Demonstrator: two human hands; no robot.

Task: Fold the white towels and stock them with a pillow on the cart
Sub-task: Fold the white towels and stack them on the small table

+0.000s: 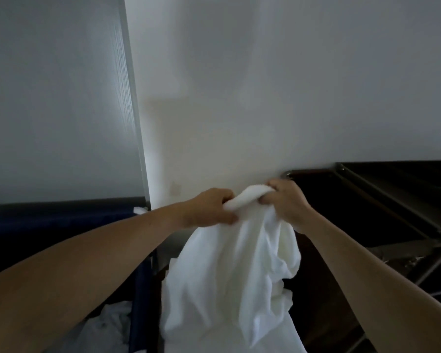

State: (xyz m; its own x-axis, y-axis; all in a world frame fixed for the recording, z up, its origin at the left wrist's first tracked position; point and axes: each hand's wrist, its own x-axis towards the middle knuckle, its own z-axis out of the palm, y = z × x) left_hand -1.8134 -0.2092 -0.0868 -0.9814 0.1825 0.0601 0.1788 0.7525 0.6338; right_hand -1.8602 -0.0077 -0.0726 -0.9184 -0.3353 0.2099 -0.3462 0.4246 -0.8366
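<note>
1. Left hand (pixel 209 207): fingers curled tight, gripping the bunched top edge of the white towel (pixel 234 276).
2. Right hand (pixel 287 202): fingers curled tight on the same edge, just beside the left hand at its 3 o'clock.
3. The towel hangs crumpled from both hands toward 6 o'clock.
4. Dark metal-framed cart (pixel 397 189): at 3 o'clock of the hands, against the white wall (pixel 265 85).
5. Navy fabric bin (pixel 61 217): at 8 o'clock, containing white linen (pixel 107 324).

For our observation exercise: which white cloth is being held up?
The towel in the middle, its top gripped by the left hand and right hand; the other cloth lies in the blue bin, lower left.
</note>
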